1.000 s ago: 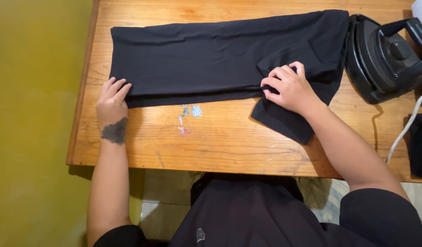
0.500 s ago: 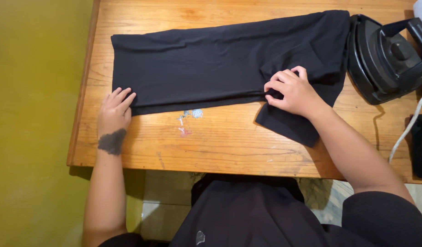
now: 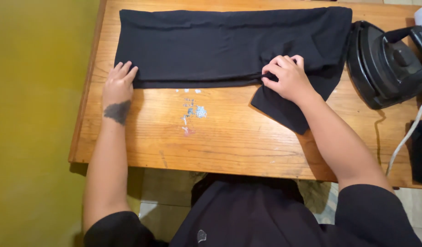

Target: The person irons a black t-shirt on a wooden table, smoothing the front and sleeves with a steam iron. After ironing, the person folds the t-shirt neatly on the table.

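Observation:
A black garment (image 3: 211, 45) lies folded lengthwise across the far half of a wooden table (image 3: 229, 137). My left hand (image 3: 118, 84) rests at the cloth's near left corner, fingertips pinching its edge. My right hand (image 3: 286, 78) grips a bunch of the fabric at the near edge toward the right. A loose flap of the black cloth (image 3: 282, 112) sticks out toward me under my right wrist.
A black clothes iron (image 3: 389, 61) stands at the table's right end, close to the garment's right edge, with a white cord (image 3: 405, 137) trailing down. Another dark item (image 3: 421, 151) sits at the far right. Flecks of old paint (image 3: 192, 112) mark the tabletop. A yellow-green wall is on the left.
Both hands have slid the garment's near edge away from me, so the folded cloth now sits farther up the table and more bare wood shows in front.

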